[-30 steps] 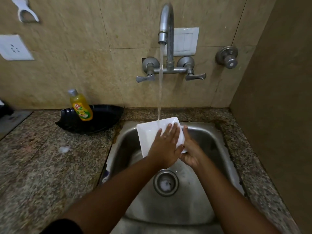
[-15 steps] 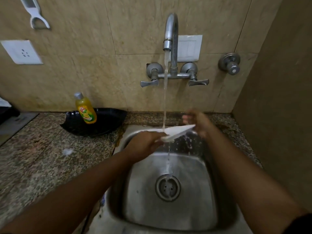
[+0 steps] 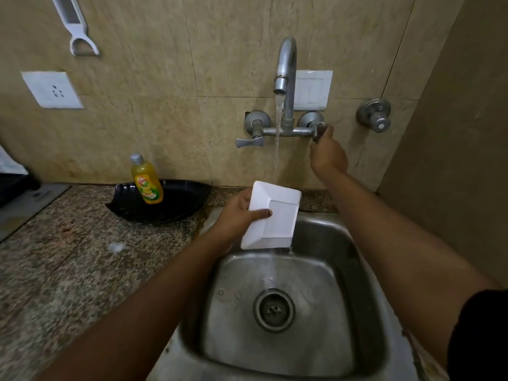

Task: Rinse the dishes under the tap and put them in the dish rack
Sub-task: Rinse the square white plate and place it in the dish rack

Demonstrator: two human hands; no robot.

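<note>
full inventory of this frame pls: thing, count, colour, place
plate: 1, white, square, tilted over sink's back edge, water running off it
tap: 1, grey metal, on wall, running
tap handles: 2, grey, left one free, right one under right hand
valve: 1, grey, wall, right of tap
sink: 1, steel, centre
soap bottle: 1, yellow, standing in tray
tray: 1, black, counter left of sink
counter: 1, speckled granite
socket: 1, white, left wall
switch plate: 1, white, behind tap
peeler: 1, white, hung upper left
left hand: grips plate's left edge
right hand: grips right tap handle
</note>
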